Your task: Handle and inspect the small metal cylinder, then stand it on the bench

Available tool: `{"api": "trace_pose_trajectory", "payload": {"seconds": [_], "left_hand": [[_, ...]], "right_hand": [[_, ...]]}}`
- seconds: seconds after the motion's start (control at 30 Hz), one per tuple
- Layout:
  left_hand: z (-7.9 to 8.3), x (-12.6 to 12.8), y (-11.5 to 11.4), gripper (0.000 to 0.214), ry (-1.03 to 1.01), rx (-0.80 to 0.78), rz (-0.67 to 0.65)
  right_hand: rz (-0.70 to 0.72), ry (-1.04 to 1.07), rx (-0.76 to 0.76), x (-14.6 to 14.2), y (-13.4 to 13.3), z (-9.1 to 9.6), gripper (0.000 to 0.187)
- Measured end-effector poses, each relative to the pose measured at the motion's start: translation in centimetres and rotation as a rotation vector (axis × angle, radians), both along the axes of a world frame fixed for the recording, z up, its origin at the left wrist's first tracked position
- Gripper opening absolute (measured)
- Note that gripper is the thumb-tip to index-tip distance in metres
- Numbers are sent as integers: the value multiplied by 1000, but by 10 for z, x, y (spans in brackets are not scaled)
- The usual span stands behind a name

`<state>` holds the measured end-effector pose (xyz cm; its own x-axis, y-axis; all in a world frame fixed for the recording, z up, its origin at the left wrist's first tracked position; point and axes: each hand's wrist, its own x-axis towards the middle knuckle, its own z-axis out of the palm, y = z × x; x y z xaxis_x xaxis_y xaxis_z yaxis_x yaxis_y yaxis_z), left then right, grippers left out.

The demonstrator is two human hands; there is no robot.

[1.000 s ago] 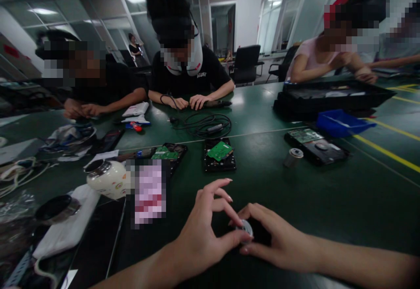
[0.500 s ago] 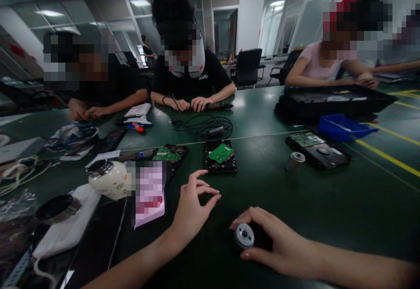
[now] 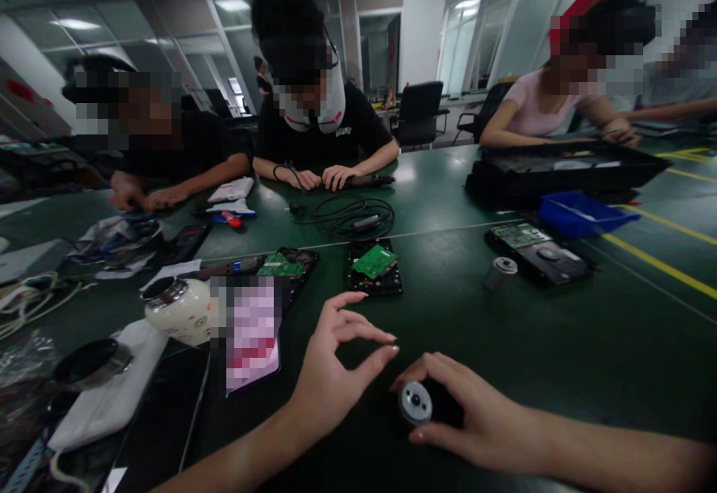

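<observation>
Silver-faced spindle motor (image 3: pixel 415 402) is sitting low on the green desk (image 3: pixel 532 343); my right grip (image 3: pixel 482 422) is clasping its dark body; my left grip (image 3: pixel 330 381) is hovering just beside, loose, holding nothing. Guessing it's already pulled free; an opened drive (image 3: pixel 374 265) is lying further back; co-workers are tinkering opposite, glass-walled office behind.

Tabletop (image 3: pixel 504 343) is a deep dark green, with yellow stripes (image 3: pixel 661 264) running across the right side. The little round disc (image 3: pixel 415 402) is shiny silver with a dark centre. Circuit board (image 3: pixel 374 260) is bright green on a black drive (image 3: pixel 386 285), the tray (image 3: pixel 582 216) is strong blue, and the jar (image 3: pixel 179 317) is cream with tiny coloured motifs.
</observation>
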<state>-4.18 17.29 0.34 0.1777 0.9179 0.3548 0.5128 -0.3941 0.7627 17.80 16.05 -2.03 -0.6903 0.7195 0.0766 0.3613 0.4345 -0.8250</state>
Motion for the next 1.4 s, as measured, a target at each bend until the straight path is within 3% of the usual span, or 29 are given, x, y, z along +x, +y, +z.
{"api": "trace_pose_trajectory", "payload": {"seconds": [0.13,0.3,0.5,0.73,0.87,0.93,1.03,1.1,1.27,1.4], "left_hand": [[8,7,-21,15,-18,-19,-164],[2,8,-26,23,-8,-59,-211],[10,7,-28,31,22,-26,-293],[6,11,-27,23,-14,-103,-253],[19,16,-31,17,-30,-198,-237],[29,19,-38,29,-47,-230,-216],[40,22,-57,57,-81,-230,-182],[44,23,-77,62,-93,-235,-201],[45,24,-143,59,-88,-195,-205],[38,28,-192,36,-110,-115,-226]], "right_hand": [[-5,8,31,0,0,-4,31],[8,26,19,-1,0,-4,31],[24,62,34,-1,0,-2,28],[-5,19,32,-1,-2,-3,27],[-42,-7,28,-3,-5,1,28],[-57,16,31,-5,-11,4,26],[-67,51,51,-5,-31,11,22],[-62,48,59,-4,-52,15,22],[-68,8,80,2,-120,25,23],[-73,26,107,3,-161,23,24]]}}
